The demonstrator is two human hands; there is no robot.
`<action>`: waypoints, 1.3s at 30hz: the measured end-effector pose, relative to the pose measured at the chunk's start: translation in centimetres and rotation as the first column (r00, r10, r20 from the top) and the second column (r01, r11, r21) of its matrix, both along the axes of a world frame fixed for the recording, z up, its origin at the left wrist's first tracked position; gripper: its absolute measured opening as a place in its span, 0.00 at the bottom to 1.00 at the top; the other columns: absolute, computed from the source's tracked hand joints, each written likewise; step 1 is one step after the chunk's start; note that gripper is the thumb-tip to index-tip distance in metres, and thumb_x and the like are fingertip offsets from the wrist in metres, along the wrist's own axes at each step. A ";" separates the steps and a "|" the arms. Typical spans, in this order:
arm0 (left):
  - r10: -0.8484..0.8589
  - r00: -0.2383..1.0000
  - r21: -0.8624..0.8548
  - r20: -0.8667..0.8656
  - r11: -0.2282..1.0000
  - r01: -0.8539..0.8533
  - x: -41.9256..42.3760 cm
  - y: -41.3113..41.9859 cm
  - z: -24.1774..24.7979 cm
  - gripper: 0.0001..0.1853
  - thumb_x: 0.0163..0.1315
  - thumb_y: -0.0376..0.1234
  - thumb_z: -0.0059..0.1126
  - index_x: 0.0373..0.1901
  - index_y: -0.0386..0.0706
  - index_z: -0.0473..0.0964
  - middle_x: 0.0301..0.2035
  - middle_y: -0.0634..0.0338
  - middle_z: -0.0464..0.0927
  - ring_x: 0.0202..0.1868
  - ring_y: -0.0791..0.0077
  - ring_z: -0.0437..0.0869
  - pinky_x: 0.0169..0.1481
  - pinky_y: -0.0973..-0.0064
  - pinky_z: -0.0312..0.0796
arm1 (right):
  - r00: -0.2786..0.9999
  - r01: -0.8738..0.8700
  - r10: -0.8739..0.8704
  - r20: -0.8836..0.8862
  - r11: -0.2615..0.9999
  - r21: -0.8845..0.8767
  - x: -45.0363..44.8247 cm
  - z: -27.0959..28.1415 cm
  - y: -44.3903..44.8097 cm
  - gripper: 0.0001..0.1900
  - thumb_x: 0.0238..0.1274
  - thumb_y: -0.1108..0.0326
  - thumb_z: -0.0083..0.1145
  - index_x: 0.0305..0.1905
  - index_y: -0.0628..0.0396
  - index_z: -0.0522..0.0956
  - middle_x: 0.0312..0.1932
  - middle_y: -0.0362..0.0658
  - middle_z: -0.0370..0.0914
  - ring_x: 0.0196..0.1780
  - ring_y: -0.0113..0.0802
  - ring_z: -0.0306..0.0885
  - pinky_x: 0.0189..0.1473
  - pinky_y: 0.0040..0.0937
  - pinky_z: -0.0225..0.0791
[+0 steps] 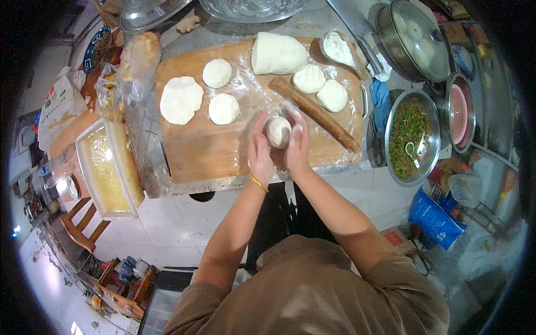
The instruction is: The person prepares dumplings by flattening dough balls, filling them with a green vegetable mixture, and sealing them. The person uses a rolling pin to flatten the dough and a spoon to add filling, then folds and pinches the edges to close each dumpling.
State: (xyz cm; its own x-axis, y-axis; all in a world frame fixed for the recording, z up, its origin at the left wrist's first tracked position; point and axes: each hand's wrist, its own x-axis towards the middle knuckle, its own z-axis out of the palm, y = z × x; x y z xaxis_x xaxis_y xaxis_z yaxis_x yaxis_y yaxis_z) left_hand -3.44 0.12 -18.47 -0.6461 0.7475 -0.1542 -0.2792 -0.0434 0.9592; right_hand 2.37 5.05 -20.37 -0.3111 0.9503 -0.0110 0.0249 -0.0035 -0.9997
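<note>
A round dough ball (277, 130) sits on the floured wooden board (201, 155) near its front edge. My left hand (260, 151) and my right hand (299, 144) cup it from both sides, palms facing inward; the left wrist wears a gold-coloured bangle. Just beyond my right hand, a wooden rolling pin (316, 113) lies diagonally. Two dough pieces (309, 78) (332, 96) rest behind the pin, beside a thick dough log (279, 54). To the left are a flattened, uneven dough sheet (181, 100) and two smaller dough rounds (217, 73) (223, 109).
A scoop of flour (337, 48) lies at the board's back right, near a cleaver (356, 25). Right of the board stand a metal bowl of chopped green filling (408, 134) with a spoon (412, 155) and a lidded pan (418, 39). A yellowish-filled plastic tub (106, 167) stands left.
</note>
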 end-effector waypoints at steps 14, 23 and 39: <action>-0.175 0.961 -0.013 -0.215 0.984 0.176 -3.4 0.4 -0.4 0.27 0.78 0.45 0.32 0.63 0.33 0.69 0.64 0.49 0.70 0.69 0.59 0.66 0.74 0.65 0.53 | 0.995 -0.007 0.002 0.100 0.999 0.046 0.4 -1.2 -1.9 0.25 0.78 0.52 0.38 0.63 0.63 0.68 0.64 0.52 0.70 0.67 0.41 0.68 0.68 0.39 0.60; -0.060 0.998 -0.006 0.027 0.998 0.060 -1.9 0.6 -0.6 0.25 0.79 0.44 0.31 0.61 0.35 0.71 0.62 0.50 0.71 0.67 0.60 0.68 0.73 0.65 0.54 | 0.999 0.034 -0.035 0.034 0.999 0.025 -0.4 -0.5 -0.9 0.19 0.73 0.64 0.41 0.60 0.63 0.72 0.56 0.51 0.76 0.59 0.42 0.75 0.62 0.38 0.65; 0.099 0.882 -0.164 -0.461 0.967 -0.194 -3.6 -5.6 -1.6 0.19 0.73 0.32 0.42 0.61 0.31 0.67 0.60 0.47 0.70 0.62 0.59 0.72 0.69 0.63 0.61 | 0.940 -0.121 0.023 0.341 0.956 0.268 5.0 4.8 3.6 0.19 0.67 0.66 0.53 0.59 0.62 0.73 0.54 0.56 0.76 0.56 0.50 0.76 0.60 0.40 0.67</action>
